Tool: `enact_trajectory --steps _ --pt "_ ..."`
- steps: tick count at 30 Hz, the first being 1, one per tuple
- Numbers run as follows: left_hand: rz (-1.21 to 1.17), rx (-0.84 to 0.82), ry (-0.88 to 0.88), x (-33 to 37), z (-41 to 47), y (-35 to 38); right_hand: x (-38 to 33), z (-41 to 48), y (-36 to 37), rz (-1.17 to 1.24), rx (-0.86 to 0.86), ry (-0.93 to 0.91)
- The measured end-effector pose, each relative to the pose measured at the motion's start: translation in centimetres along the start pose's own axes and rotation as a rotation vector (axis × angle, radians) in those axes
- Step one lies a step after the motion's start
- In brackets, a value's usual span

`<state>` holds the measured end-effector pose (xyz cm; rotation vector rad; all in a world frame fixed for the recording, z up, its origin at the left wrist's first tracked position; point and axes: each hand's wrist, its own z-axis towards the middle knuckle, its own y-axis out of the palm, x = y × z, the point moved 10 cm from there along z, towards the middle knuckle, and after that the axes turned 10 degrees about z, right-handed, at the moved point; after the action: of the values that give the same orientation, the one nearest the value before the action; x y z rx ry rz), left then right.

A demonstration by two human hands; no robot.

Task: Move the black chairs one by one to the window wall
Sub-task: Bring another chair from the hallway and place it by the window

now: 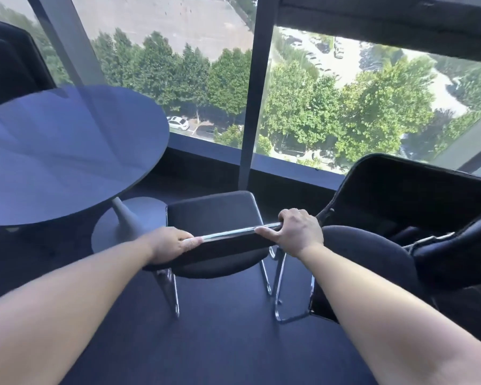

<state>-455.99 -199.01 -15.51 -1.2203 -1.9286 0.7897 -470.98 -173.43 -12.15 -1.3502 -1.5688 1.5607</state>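
A black chair with a padded seat and chrome legs stands in the middle of the view, its seat facing the window wall. My left hand grips the left end of its backrest top, where a chrome bar runs. My right hand grips the right end of the same bar. A second black chair stands close on the right, touching or nearly touching the first.
A round dark table on a pedestal base stands to the left of the chair. Another dark chair back shows at the far left. A low sill runs under the glass. Dark carpet lies between me and the chair.
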Motion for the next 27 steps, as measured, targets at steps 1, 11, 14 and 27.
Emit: enact_trajectory --steps 1,11,14,27 --pt "0.033 -0.030 0.011 0.1 0.0 -0.3 0.6 -0.8 -0.1 0.074 0.044 0.111" --pt "0.146 0.077 -0.082 0.8 -1.3 1.5 3.1 -1.7 5.1 0.914 0.092 0.604" --pt "0.108 0.068 -0.056 3.1 -1.1 2.7 5.1 0.9 5.5 1.034 0.066 0.552" --pt "-0.409 0.112 -0.084 7.7 1.9 4.3 1.3 10.7 2.1 1.268 -0.114 0.211"
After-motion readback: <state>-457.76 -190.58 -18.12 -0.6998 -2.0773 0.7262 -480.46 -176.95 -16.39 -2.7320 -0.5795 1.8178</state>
